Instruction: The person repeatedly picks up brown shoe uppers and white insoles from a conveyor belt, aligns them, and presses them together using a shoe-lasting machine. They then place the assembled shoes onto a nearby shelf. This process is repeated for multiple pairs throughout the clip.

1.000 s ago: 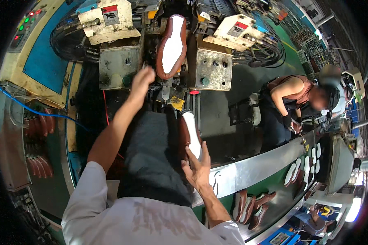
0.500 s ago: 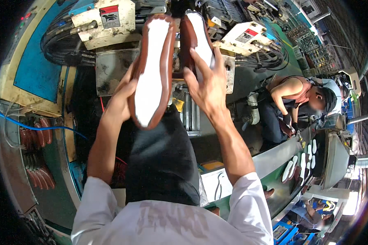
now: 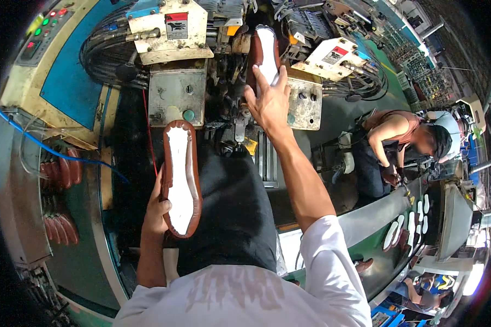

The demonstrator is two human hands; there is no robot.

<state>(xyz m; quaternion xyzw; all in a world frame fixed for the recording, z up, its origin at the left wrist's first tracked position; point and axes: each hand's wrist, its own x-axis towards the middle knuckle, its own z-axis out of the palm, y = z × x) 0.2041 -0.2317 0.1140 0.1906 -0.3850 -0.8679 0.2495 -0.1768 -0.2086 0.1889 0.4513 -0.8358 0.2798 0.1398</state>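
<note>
In my left hand is a brown leather shoe upper, its white insole side facing up. The fingers close round its left edge, low in front of my left thigh. A second brown shoe upper, also with a white sole face, sits farther off among the machine's parts at the top centre. My right hand grips its near end, thumb at the left side and fingers spread over the white face and right edge. The fingertips under that upper are hidden.
Machine housings with hoses flank the work spot. A control panel with lit buttons stands far left. Several brown uppers rest on a rack at left. At right, a person works beside a conveyor carrying white-soled pieces.
My left hand has drawn its shoe upper back from the machine, down and toward my body. My right hand stays on the other upper. My view has shifted slightly.
</note>
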